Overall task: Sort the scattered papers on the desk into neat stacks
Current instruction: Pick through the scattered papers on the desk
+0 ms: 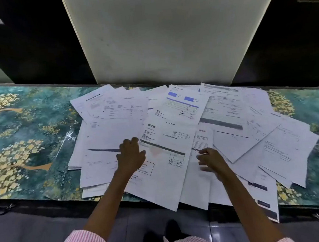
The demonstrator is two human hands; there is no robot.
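Several white printed papers [223,114] lie scattered and overlapping across the middle and right of the desk [22,131]. One large sheet with a dark bar [164,170] lies tilted on top near the front, hanging over the desk's edge. My left hand [131,157] rests on that sheet's left edge with fingers curled; whether it grips the paper is unclear. My right hand [211,160] hovers over the sheets to the right, fingers bent and blurred, pinching at a paper's edge near a small form with red print [202,138].
The desk has a teal cover with gold flower patterns, bare on its left part. A pale upright panel [159,35] stands behind the papers between dark areas. Several sheets at the front right overhang the desk edge [266,204]. The grey floor lies below.
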